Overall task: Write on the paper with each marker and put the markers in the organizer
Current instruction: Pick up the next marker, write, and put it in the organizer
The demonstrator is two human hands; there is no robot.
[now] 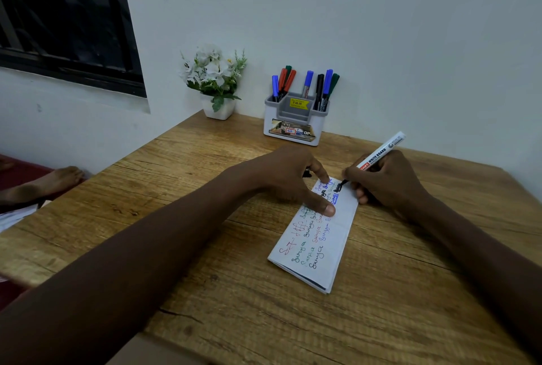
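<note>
Probably home: desk (205, 159), potted flowers (215, 80)

Potted white flowers (215, 77), dark window (64, 13)

Wooden table (410, 291) bears paper (316, 256), organizer (294, 127), flower pot (218, 109).
</note>
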